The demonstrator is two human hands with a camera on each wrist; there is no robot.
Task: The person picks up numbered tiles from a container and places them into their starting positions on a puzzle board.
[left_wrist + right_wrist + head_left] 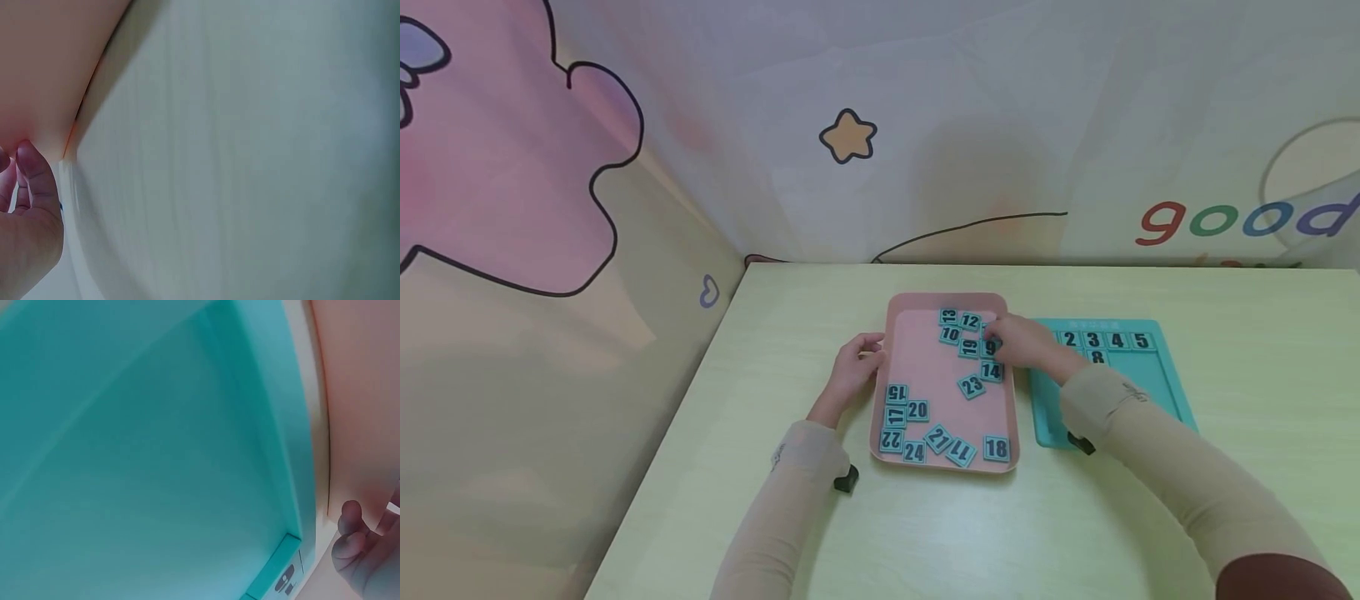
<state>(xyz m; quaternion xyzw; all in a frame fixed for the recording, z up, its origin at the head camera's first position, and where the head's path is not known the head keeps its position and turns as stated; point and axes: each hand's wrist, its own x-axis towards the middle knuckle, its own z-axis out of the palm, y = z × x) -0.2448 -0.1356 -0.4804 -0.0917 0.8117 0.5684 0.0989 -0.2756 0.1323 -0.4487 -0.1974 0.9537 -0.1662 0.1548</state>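
My left hand [853,367] grips the left rim of a pink tray [917,354], its curled fingers against the edge in the left wrist view too. Over the tray's upper right corner, my right hand [1028,340] has its bent fingertips down at the number tile 9 [989,349]. Those fingers partly cover another tile just above it; whether they pinch one is hidden. Close by lie tile 12 [970,322], tile 19 [968,348] and tile 14 [991,372]. Right of the tray, a teal board [1138,383] holds tiles 2, 3, 4, 5 and 8.
Several more tiles, such as tile 20 [917,410] and tile 18 [996,448], lie along the tray's left and lower sides. My right forearm crosses the board and hides part of it. A printed backdrop [962,167] stands behind the pale table [925,533].
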